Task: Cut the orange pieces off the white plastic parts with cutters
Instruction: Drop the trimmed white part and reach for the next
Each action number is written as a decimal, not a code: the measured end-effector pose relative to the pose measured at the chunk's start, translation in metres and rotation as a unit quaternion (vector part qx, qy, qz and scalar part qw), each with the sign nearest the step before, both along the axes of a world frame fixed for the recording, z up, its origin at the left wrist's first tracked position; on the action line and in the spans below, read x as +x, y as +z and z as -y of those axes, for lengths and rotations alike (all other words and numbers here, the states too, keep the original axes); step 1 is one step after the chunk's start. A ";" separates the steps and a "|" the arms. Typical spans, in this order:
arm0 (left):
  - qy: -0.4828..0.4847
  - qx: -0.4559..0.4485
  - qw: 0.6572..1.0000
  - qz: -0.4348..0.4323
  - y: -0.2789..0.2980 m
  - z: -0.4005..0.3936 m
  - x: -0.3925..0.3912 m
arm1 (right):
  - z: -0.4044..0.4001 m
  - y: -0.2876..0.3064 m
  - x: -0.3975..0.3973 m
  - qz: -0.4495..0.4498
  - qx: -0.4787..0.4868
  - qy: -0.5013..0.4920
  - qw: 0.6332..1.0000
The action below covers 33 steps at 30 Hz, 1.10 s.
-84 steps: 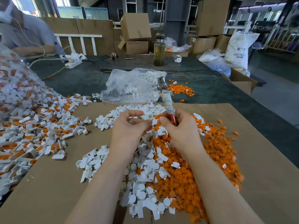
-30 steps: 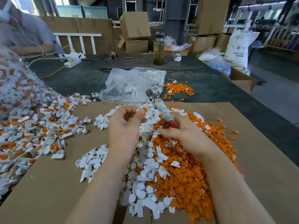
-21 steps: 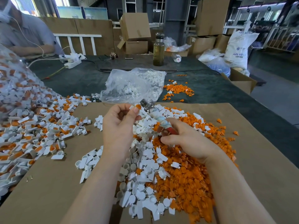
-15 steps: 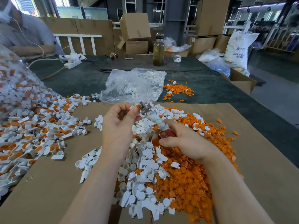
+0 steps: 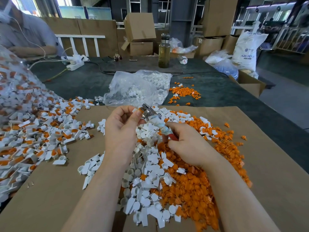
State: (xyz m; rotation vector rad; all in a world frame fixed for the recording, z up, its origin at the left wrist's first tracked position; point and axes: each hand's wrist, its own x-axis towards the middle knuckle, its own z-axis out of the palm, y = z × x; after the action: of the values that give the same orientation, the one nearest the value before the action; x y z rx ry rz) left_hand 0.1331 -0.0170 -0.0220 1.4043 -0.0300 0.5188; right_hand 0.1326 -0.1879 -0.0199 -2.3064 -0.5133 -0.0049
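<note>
A small white plastic part (image 5: 135, 110) with an orange piece (image 5: 140, 109) on it is pinched between the thumb and fingers (image 5: 137, 114) of the left hand (image 5: 122, 129), held up above the middle of the cardboard sheet (image 5: 50, 190). The metal head of the cutters (image 5: 147, 113) is set right against that orange piece; whether the blades are closed on it cannot be told. The cutters' handles, wrapped in pale tape with a red grip showing at the lower end, are enclosed by the curled fingers (image 5: 173, 127) of the right hand (image 5: 189, 144), with the tool slanting up and to the left. Beneath both hands a mixed heap is spread over the cardboard: trimmed white parts (image 5: 147, 195) lie mostly on the left of it, and loose orange pieces (image 5: 197, 185) mostly on the right, reaching toward the right edge of the sheet. At the left edge of the desk (image 5: 217, 97) a larger pile of white parts with orange still attached (image 5: 33, 131) is spilled from a clear bag (image 5: 15, 81). Just past the far edge of the cardboard a crumpled clear plastic bag (image 5: 138, 87) with white parts inside is laid on the dark desk, and a small scatter of orange pieces (image 5: 184, 93) is seen beside it on the right. Nearer the far edge of the desk a bottle (image 5: 164, 51) is stood upright, and a white power strip (image 5: 75, 65) is seen toward the far left corner.
</note>
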 end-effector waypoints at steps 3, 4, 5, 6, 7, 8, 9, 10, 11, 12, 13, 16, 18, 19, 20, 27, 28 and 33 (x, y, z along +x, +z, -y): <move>-0.009 -0.008 1.000 -0.011 0.000 0.000 0.000 | 0.000 0.000 0.000 0.002 -0.009 -0.003 1.000; -0.013 -0.012 1.000 -0.021 0.000 0.000 0.000 | 0.000 -0.001 0.000 0.003 -0.017 -0.005 1.000; -0.021 -0.021 0.999 -0.033 0.000 -0.001 0.001 | -0.001 -0.002 0.001 0.003 -0.022 -0.006 1.000; -0.033 -0.037 0.998 -0.049 0.000 -0.002 0.002 | -0.001 -0.003 0.001 0.002 -0.024 -0.008 1.000; -0.045 -0.057 0.995 -0.069 0.000 -0.003 0.002 | -0.002 -0.005 0.001 0.001 -0.025 -0.012 1.000; -0.054 -0.080 0.991 -0.094 0.000 -0.005 0.002 | -0.004 -0.006 0.002 0.002 -0.028 -0.019 0.999; -0.061 -0.103 0.986 -0.120 0.000 -0.008 0.003 | -0.005 -0.007 0.002 0.002 -0.033 -0.025 0.999; -0.066 -0.122 0.980 -0.144 0.001 -0.010 0.003 | -0.006 -0.008 0.002 0.003 -0.038 -0.031 0.999; -0.069 -0.136 0.974 -0.165 0.001 -0.013 0.004 | -0.008 -0.009 0.002 0.003 -0.044 -0.035 0.998; -0.070 -0.146 0.970 -0.179 0.001 -0.015 0.005 | -0.008 -0.009 0.002 0.000 -0.051 -0.037 0.998; -0.067 -0.154 0.968 -0.187 0.001 -0.016 0.006 | -0.007 -0.009 0.003 -0.006 -0.055 -0.036 0.998; -0.033 -0.159 0.969 -0.188 0.000 -0.021 0.008 | -0.002 -0.007 0.002 -0.039 -0.036 -0.031 0.998; 0.000 -0.215 0.958 -0.189 -0.001 -0.028 0.009 | 0.002 -0.005 0.002 -0.050 -0.006 -0.047 0.998; 0.020 -0.259 0.946 -0.195 -0.001 -0.033 0.010 | 0.003 -0.004 0.002 -0.047 0.006 -0.064 0.997; 0.042 -0.304 0.930 -0.204 -0.001 -0.039 0.012 | 0.004 -0.005 0.003 -0.039 0.010 -0.084 0.996; 0.111 -0.556 0.808 -0.159 -0.014 -0.081 0.020 | 0.018 -0.015 0.016 -0.029 -0.012 -0.200 0.979; 0.118 -0.580 0.794 -0.141 -0.016 -0.086 0.020 | 0.019 -0.016 0.017 -0.028 -0.026 -0.211 0.977; 0.141 -0.640 0.753 -0.056 -0.017 -0.094 0.017 | 0.022 -0.023 0.022 -0.032 -0.107 -0.226 0.968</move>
State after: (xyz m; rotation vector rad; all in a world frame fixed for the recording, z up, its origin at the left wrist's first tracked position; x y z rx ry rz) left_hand 0.1503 0.0768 -0.0385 0.0554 0.5575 0.5199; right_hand 0.1542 -0.2098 -0.0427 -2.5781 0.0580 -0.1012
